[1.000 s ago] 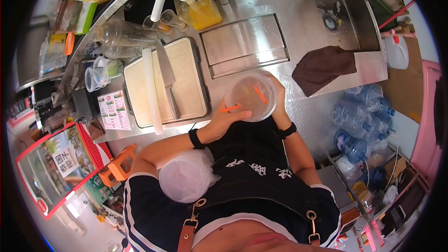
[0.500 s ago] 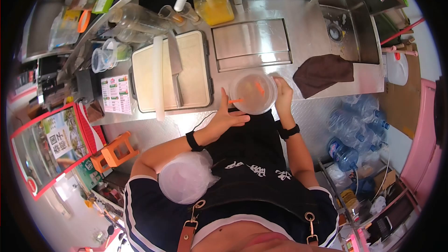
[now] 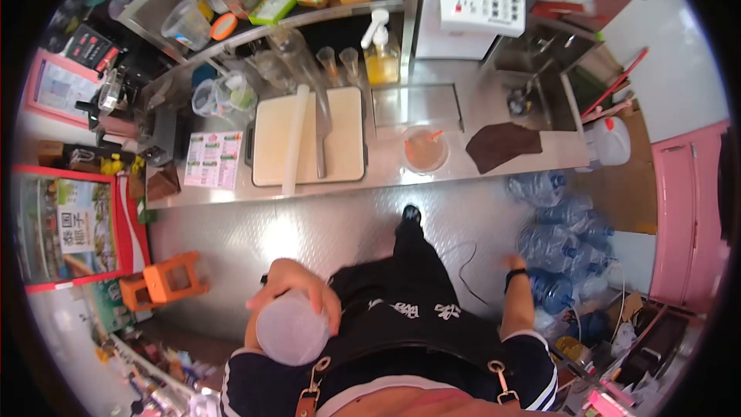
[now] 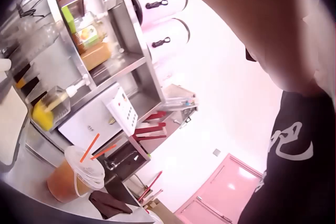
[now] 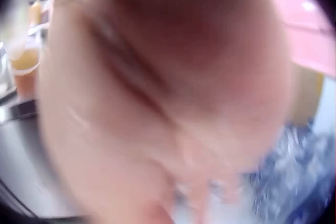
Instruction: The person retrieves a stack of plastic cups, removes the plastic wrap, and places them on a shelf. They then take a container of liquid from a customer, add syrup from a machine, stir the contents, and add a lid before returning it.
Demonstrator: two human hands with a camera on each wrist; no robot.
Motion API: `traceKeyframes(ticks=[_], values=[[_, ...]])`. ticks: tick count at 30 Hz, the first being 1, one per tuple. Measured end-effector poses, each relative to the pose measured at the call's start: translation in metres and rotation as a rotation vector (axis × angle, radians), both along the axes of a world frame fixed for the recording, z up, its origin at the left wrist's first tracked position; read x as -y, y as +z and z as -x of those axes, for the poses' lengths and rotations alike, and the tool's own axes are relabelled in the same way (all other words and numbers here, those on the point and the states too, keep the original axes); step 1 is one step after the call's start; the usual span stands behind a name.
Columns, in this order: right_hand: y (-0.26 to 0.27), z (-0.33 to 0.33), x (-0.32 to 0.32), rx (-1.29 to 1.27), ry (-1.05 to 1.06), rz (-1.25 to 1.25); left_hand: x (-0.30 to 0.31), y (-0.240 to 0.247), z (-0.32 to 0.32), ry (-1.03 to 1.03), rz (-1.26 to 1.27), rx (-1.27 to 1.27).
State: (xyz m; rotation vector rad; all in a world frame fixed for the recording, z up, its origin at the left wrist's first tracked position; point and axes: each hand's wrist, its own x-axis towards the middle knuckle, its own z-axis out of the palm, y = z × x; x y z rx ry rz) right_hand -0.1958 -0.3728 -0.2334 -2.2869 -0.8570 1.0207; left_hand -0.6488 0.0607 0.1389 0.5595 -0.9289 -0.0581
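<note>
A large lidded drink cup (image 3: 425, 150) with two orange straws stands on the steel counter's front edge. In the left wrist view this cup (image 4: 64, 178) shows an orange-brown drink and a thin carrying handle. At the person's left side, the left hand (image 3: 299, 282) curls its fingers round the rim of a translucent round plastic tub (image 3: 292, 330); part of that hand is hidden behind it. The right hand (image 3: 512, 262) hangs away from the counter beside the body, holding nothing. Blurred, the right hand (image 5: 168, 103) fills the right wrist view with its fingers pointing down.
On the counter lie a cutting board (image 3: 272, 143), a knife (image 3: 321, 127), a long white tube (image 3: 296, 139), a menu card (image 3: 214, 159) and a brown cloth (image 3: 503, 145). Large water bottles (image 3: 544, 243) stand on the floor at right, an orange stool (image 3: 176, 276) at left.
Both hands have left the cup, which now stands on the counter. The person has stepped back; the left hand has come up to the tub and the right hand has dropped to the side.
</note>
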Motion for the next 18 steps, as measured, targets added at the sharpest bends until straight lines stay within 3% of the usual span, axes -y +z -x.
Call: traceKeyframes(ticks=[1, 2, 3, 5, 6, 8, 10, 11, 13, 15, 17, 18], values=[[0.046, 0.035, -0.006, -0.078, 0.084, 0.204, 0.004, 0.007, 0.021, 0.044, -0.106, -0.023], [0.100, 0.048, -0.060, -0.170, 0.156, 0.416, 0.010, 0.015, 0.040, 0.081, -0.203, -0.052], [0.129, 0.089, -0.073, -0.156, 0.126, 0.389, 0.016, 0.024, 0.055, 0.093, -0.225, -0.055], [0.161, 0.152, -0.071, 0.415, -0.096, 0.563, 0.034, 0.015, 0.098, 0.094, -0.291, -0.044], [0.150, 0.172, -0.059, 0.416, -0.132, 0.561, 0.041, 0.013, 0.116, 0.118, -0.336, -0.055], [0.105, 0.193, -0.031, -0.266, -0.348, -0.040, 0.049, 0.028, 0.133, 0.111, -0.374, -0.049], [0.110, 0.230, -0.020, -0.696, -0.319, -0.283, 0.056, 0.033, 0.146, 0.052, -0.382, -0.005], [0.117, 0.247, -0.017, -0.684, -0.322, -0.302, 0.058, 0.035, 0.151, 0.044, -0.395, 0.011], [0.141, 0.275, -0.013, -0.144, -0.090, 0.010, 0.061, 0.039, 0.154, 0.033, -0.223, -0.178], [0.161, 0.295, -0.011, -0.192, -0.116, -0.099, 0.066, 0.057, 0.140, 0.346, -0.178, -0.180], [0.172, 0.302, -0.008, -0.379, -0.141, -0.291, 0.089, 0.100, 0.106, 0.674, -0.009, -0.346], [0.178, 0.304, -0.008, -0.375, -0.143, -0.297, 0.091, 0.118, 0.085, 0.678, 0.088, -0.470]])
